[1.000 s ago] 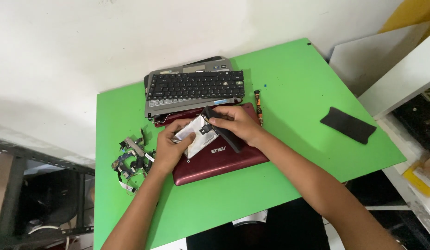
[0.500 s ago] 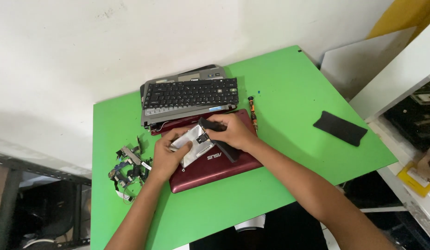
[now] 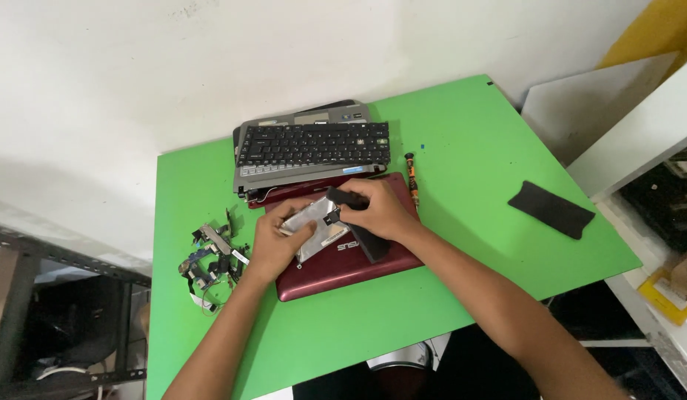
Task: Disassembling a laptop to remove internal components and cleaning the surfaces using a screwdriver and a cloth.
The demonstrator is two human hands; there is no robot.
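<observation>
A dark red laptop lid (image 3: pixel 336 270) lies on the green table (image 3: pixel 462 296). Over it, my left hand (image 3: pixel 277 241) grips a flat silver metal drive (image 3: pixel 312 222) at its left side. My right hand (image 3: pixel 380 211) pinches a black strip (image 3: pixel 358 222) that runs across the drive and down over the lid. Both hands sit close together above the lid's upper half. Just behind them lies a black keyboard (image 3: pixel 314 146) stacked on grey laptop shells.
A small screwdriver (image 3: pixel 411 174) with an orange and black handle lies right of the lid. A heap of small boards, brackets and cables (image 3: pixel 210 255) sits at the left. A black flat pad (image 3: pixel 551 210) rests at the table's right. A white wall stands behind.
The view has shifted a little between frames. Both hands stay on the silver drive and black strip over the red lid, with only slight finger movement.
</observation>
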